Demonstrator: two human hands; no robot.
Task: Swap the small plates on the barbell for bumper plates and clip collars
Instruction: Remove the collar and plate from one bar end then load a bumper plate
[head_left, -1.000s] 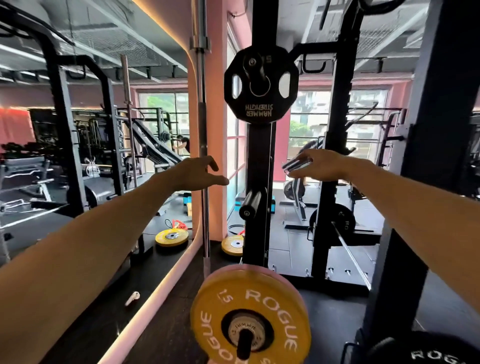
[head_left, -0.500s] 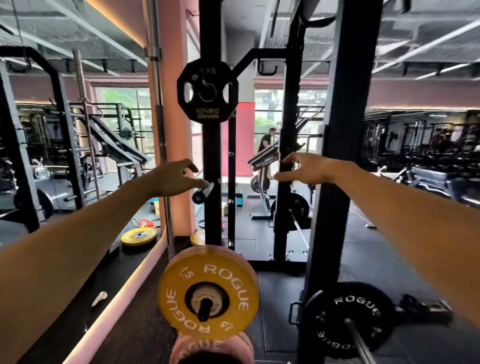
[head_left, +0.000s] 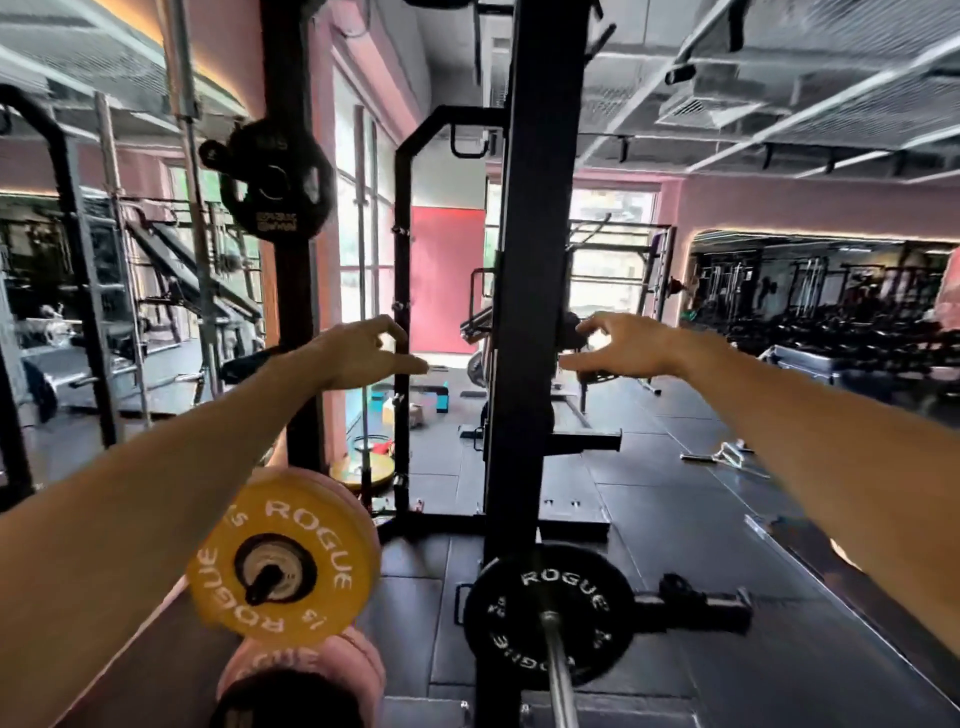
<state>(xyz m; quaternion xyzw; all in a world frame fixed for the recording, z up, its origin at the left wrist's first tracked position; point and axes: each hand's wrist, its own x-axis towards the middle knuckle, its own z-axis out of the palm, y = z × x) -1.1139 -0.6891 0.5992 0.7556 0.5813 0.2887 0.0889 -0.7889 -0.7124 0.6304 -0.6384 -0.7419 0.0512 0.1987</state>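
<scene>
Far left: mirror wall reflecting racks and machines. A small black plate (head_left: 275, 179) hangs high on a storage peg of the left rack upright (head_left: 291, 291); lettering blurred.

Low left: yellow Rogue bumper plate (head_left: 283, 558), marked 15, sits on a storage peg, with a pink plate directly behind it. A second pink plate (head_left: 301, 680) sits below, partly cut off by the frame edge.

Left hand (head_left: 358, 353): extended forward at mid-height, fingers loosely spread and slightly bent, holding nothing.

Centre: black rack upright (head_left: 530, 312), between the two hands.

Right hand (head_left: 621, 348): extended just right of that upright, fingers relaxed and apart, gripping nothing.

Low centre-right: barbell (head_left: 561, 670) runs toward the camera, carrying a black Rogue plate (head_left: 550, 616) on its sleeve, at the foot of the centre upright. Well below both hands.
</scene>
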